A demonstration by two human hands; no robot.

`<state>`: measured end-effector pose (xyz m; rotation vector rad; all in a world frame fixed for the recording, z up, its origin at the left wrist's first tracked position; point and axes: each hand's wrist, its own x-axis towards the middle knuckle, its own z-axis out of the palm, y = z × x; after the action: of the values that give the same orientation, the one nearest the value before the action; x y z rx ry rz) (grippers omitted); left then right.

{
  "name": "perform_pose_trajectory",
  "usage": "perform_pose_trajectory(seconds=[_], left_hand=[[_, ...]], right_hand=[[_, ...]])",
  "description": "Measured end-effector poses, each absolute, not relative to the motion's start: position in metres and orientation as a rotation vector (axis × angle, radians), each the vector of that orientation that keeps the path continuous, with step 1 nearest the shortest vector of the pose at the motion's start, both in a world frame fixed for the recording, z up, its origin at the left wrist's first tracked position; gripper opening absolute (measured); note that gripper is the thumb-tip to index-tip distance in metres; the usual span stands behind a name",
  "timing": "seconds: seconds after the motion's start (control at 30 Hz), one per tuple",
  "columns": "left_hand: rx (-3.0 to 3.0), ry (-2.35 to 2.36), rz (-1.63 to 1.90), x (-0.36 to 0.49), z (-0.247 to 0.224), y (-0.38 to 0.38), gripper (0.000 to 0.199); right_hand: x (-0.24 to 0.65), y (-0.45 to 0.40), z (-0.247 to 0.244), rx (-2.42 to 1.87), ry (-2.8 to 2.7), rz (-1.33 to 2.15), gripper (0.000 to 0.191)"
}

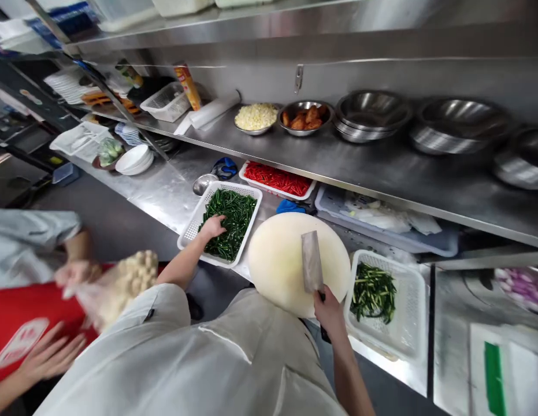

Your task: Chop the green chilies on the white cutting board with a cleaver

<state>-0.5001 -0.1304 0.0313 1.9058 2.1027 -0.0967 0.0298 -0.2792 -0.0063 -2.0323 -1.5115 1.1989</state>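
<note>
My left hand point(214, 226) reaches into a white perforated basket point(189, 232) of long, thin green chillies point(234, 214). Its fingers look spread and touch the heap. A cleaver point(311, 263) is in my right hand point(330, 312), which is wrapped around the dark handle. The blade lies over the round, pale cutting board point(273, 260) and points away from me. To the right of the board, a second white basket point(411, 294) holds cut green pieces point(373, 293) on its left side.
A basket of red chillies point(277, 178) sits behind the board, beside a grey-blue tub point(381, 231). Above runs a steel shelf point(269, 147) with metal bowls point(373, 112). At my left, a co-worker point(30, 248) holds a plastic bag of pale round food point(127, 283).
</note>
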Motion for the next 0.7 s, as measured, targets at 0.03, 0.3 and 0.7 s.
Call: perform_pose_trajectory(seconds=[0.03, 0.3, 0.7], left_hand=[[1.918, 2.104, -0.109, -0.506, 0.037, -0.128, 0.064], [2.179, 1.893, 0.029, -0.483, 0.068, -0.118, 0.064], [2.460, 1.010, -0.138, -0.219, 0.023, -0.100, 0.070]], right_hand=[[0.027, -0.283, -0.002, -2.000, -1.449, 1.239, 0.043], [0.011, -0.320, 0.019, -1.782, -1.049, 1.458, 0.040], [0.019, -0.300, 0.044, -2.084, -1.329, 1.060, 0.025]])
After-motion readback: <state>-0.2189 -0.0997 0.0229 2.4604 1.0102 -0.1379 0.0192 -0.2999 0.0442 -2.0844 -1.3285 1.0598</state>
